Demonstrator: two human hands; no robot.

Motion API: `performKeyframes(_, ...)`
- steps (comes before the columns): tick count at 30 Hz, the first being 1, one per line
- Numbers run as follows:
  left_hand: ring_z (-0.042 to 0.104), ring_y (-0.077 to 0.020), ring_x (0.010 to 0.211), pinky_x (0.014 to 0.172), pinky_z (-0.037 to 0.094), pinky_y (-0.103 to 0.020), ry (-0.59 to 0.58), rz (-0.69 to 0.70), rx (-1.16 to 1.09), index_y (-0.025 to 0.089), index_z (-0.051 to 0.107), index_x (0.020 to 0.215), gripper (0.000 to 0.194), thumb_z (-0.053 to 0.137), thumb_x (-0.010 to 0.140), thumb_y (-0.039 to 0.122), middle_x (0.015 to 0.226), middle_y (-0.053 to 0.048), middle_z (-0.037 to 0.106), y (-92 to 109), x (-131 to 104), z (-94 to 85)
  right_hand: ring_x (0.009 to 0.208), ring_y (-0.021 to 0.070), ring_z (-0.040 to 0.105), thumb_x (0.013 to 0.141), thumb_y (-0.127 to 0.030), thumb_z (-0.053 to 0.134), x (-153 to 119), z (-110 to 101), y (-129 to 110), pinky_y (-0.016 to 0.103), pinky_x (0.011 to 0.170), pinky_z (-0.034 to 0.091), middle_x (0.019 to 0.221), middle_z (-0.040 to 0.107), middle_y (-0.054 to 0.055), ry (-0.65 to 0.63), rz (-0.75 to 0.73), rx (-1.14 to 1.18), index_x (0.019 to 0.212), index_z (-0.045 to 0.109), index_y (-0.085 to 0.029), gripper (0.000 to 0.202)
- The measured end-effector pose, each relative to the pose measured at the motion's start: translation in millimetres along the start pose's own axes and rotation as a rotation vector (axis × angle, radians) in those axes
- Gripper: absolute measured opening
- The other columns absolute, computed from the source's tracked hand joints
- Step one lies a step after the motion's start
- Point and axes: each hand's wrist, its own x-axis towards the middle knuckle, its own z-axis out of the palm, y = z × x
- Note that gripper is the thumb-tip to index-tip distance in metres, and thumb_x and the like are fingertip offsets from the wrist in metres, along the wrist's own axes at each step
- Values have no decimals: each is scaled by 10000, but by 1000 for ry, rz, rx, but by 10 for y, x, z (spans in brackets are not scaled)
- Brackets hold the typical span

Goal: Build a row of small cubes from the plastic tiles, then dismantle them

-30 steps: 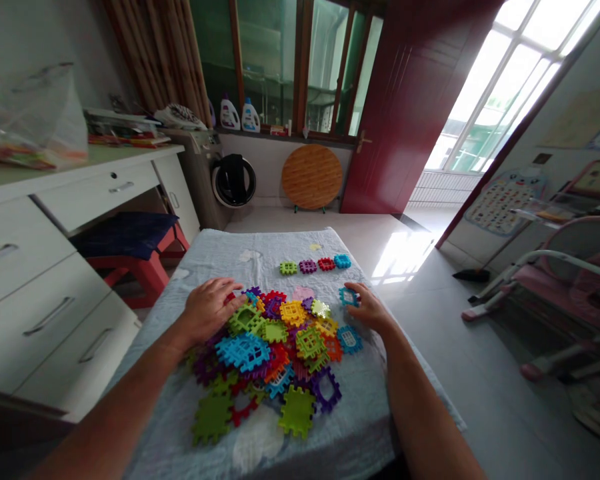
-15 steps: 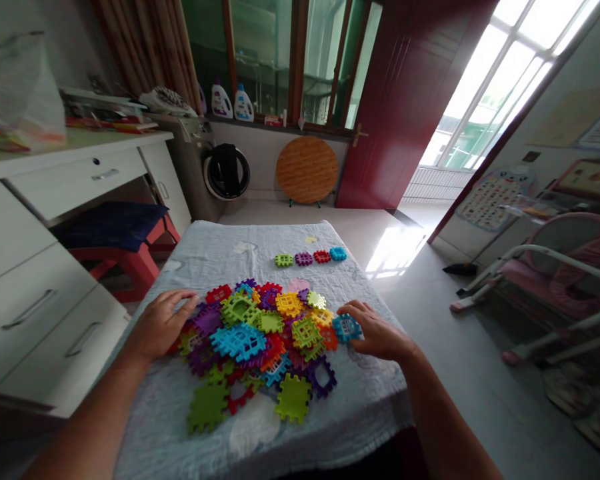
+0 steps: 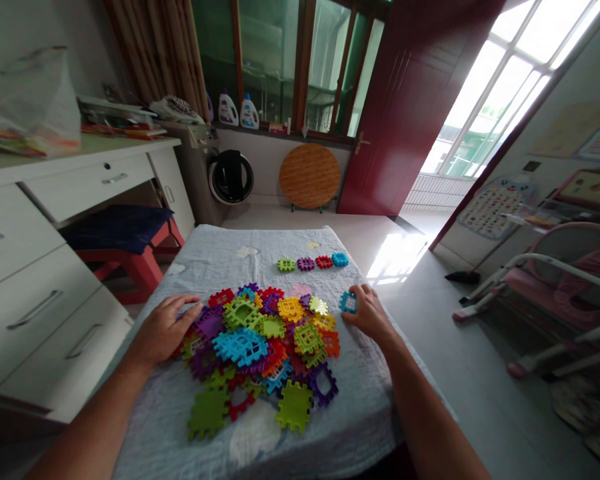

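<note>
A heap of plastic interlocking tiles in green, purple, blue, red, yellow and orange lies on a cloth-covered table. My left hand rests against the left side of the heap, thumb and fingers apart, holding nothing that I can see. Right of the heap, my right hand pinches a blue tile by its right edge. Farther back runs a short row of tiles: a green one, a purple one, a red one and a blue one.
A red stool with a dark cushion stands left of the table, beside white drawers. Behind are a washing machine and a round wooden board against the wall. A pink child's chair is at the right.
My right hand has moved the blue tile away from the heap's right edge, farther back toward the row. My left hand has stayed by the heap.
</note>
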Motion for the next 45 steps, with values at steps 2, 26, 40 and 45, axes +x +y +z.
performKeyframes(2, 558, -267, 1121, 1061, 376, -415, -6, -5, 4, 155, 634, 1001, 532, 398, 815, 594, 1126, -130, 629, 2, -6, 4, 1049, 280, 455, 666, -240, 669, 43, 41, -3, 375, 919, 384, 1108, 512, 117, 66, 27, -40, 1111, 529, -177, 470)
performKeyframes(26, 575, -272, 1120, 1053, 401, -411, 19, -5, 17, 146, 626, 1042, 549, 425, 794, 593, 1125, -127, 620, 2, -29, 11, 964, 215, 550, 711, -329, 715, -185, -353, -63, 359, 868, 446, 1061, 565, 72, -222, -121, 209, 1105, 573, -189, 442)
performKeyframes(40, 573, -260, 1114, 1051, 401, -397, 18, 30, 33, 156, 602, 1067, 513, 444, 817, 574, 1166, -127, 607, -15, -44, 36, 933, 231, 530, 678, -372, 727, -199, -189, -180, 334, 853, 410, 997, 575, 75, -301, -114, 40, 1063, 633, -188, 437)
performKeyframes(45, 568, -253, 1116, 1046, 404, -390, 12, 33, 21, 166, 600, 1056, 489, 447, 825, 569, 1174, -123, 608, 12, -51, 27, 917, 230, 522, 660, -319, 712, -45, -144, -112, 323, 838, 397, 977, 583, 77, -182, -110, -18, 1065, 639, -182, 433)
